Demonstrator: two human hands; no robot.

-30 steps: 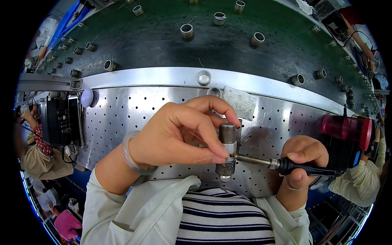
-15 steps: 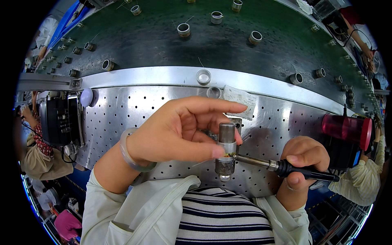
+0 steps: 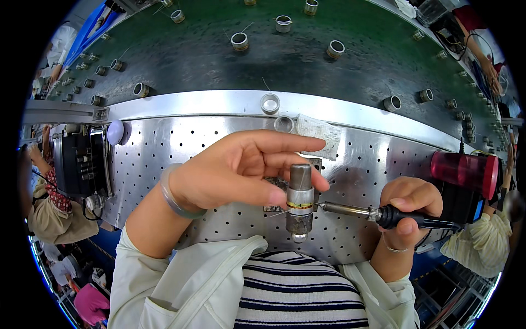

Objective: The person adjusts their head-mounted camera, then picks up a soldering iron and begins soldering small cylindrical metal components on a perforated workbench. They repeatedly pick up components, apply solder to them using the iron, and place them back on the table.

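Note:
An upright metal cylinder [image 3: 300,176] with a rounded lower end stands over the steel bench in front of me. Around its middle sits a silver ring [image 3: 301,196] with a yellowish band, and a thin wire sticks out to its left. My left hand [image 3: 230,170] curves around the cylinder, thumb at the ring's left side, fingers apart and reaching behind and past it; firm contact is not visible. In my right hand [image 3: 411,205] is a soldering iron [image 3: 350,210], gripped by its black handle. Its tip points left, just beside the ring's right edge.
Behind the cylinder lie a whitish cloth pad [image 3: 320,136] and two loose rings, one a clear-looking ring [image 3: 284,124]. A green conveyor belt [image 3: 186,60] carries several metal rings. A pink-red cylinder [image 3: 463,171] stands right, a black device [image 3: 76,164] left. Other people work at both sides.
The iron's tip has drawn back slightly to the right from the ring. My left thumb has eased left off the ring, exposing its yellowish band. The rings on the belt have shifted slightly left.

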